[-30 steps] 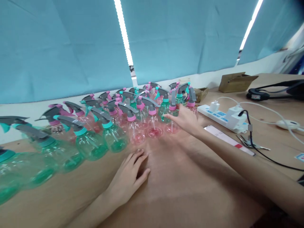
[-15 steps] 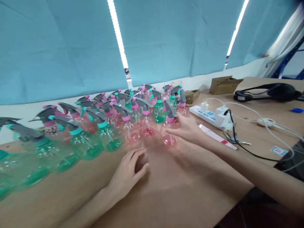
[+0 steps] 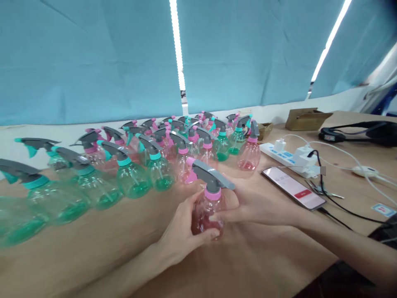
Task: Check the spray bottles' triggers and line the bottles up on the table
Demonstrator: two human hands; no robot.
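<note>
My left grip (image 3: 181, 226) and right grip (image 3: 246, 207) clasp the pink bottle (image 3: 212, 194) from opposite sides, positioned in front of the other bottles (image 3: 135, 178) on the counter (image 3: 124, 236), left of the phone (image 3: 291, 186).

Near table (image 3: 248, 265) free; btls (image 3: 135, 180) block L, 1 phone (image 3: 291, 186) (flat) R.

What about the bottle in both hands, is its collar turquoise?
No, the spray bottle held by the left hand and right hand has a pink collar.
</note>
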